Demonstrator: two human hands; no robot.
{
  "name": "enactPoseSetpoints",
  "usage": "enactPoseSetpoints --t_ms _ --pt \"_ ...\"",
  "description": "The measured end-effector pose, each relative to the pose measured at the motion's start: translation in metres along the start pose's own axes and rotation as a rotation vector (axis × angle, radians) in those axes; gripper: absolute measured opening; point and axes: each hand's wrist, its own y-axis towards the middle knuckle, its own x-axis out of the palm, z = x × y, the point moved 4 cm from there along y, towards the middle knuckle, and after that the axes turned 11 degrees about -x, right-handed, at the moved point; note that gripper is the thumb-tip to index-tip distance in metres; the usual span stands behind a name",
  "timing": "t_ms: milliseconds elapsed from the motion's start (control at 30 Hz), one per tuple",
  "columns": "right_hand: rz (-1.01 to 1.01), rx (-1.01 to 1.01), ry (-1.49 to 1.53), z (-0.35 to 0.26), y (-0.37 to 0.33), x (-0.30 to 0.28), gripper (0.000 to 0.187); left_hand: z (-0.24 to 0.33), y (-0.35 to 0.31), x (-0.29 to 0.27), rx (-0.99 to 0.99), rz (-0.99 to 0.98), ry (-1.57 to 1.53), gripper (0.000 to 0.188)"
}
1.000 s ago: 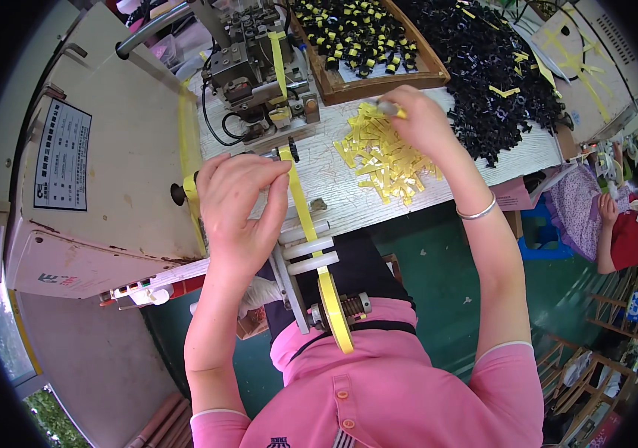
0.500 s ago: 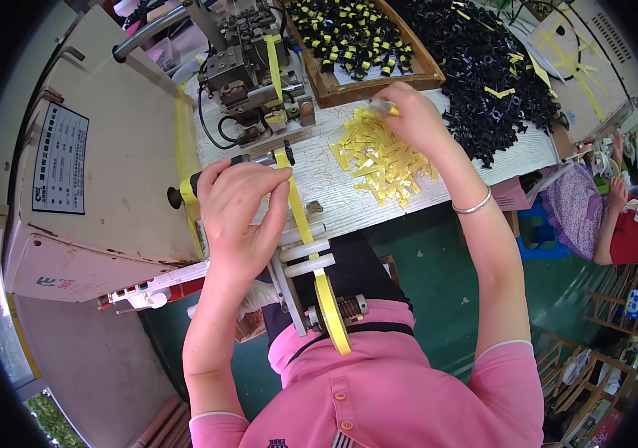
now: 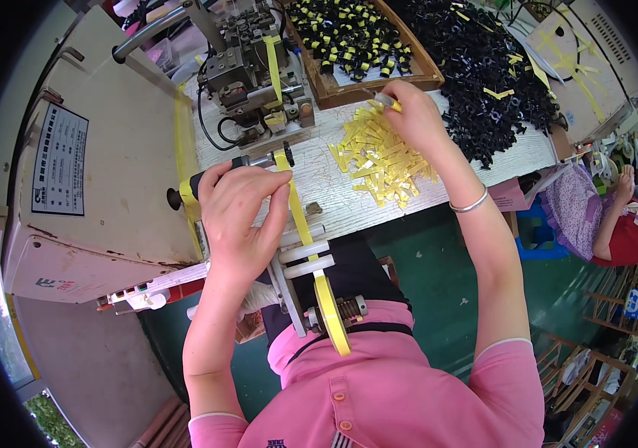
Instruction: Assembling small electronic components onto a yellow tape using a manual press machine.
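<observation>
My left hand (image 3: 241, 213) is closed, thumb and forefinger pinched at the left edge of a yellow tape (image 3: 300, 213). Beneath its other fingers lies a yellow-and-black handle (image 3: 191, 187) with a metal shaft (image 3: 262, 160), ending in a black toothed wheel (image 3: 288, 153). The tape runs down past white rollers (image 3: 309, 259) to a yellow reel (image 3: 331, 317) at my waist. My right hand (image 3: 416, 116) grips a slim tool with a metal collar and yellow handle (image 3: 386, 101). Its thin tip points left, above a pile of cut yellow strips (image 3: 382, 157).
A small metal machine (image 3: 248, 78) with yellow tape through it stands behind my left hand. Behind my right are a wooden tray (image 3: 367, 91) of black-and-yellow pieces and a heap of black parts (image 3: 476, 97). A beige cabinet (image 3: 110, 164) stands left; a person in red (image 3: 625, 231) is far right.
My right hand has shifted slightly right and turned, showing more of the tool's thin tip. My left hand has hardly moved. The person at far right has raised a hand.
</observation>
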Motion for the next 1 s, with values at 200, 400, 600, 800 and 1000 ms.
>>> enactPoseSetpoints --t_ms 200,400,600,800,1000 --pt "0.135 0.013 0.166 0.003 0.000 -0.009 0.015 0.002 0.001 0.000 0.007 -0.004 -0.003 0.018" --pt "0.202 0.319 0.547 0.001 -0.004 -0.025 0.010 0.007 0.006 0.004 0.007 -0.044 -0.090 0.017" --pt "0.210 0.397 1.121 -0.033 -0.010 -0.033 0.012 0.020 0.019 0.025 -0.148 -0.144 -0.235 0.014" --pt "-0.055 0.494 1.678 -0.076 -0.021 -0.018 0.011 0.022 0.025 0.027 -0.099 -0.063 -0.193 0.023" --pt "-0.234 0.548 1.747 -0.105 -0.034 -0.003 0.009 0.017 0.017 0.020 0.031 -0.183 -0.363 0.026"
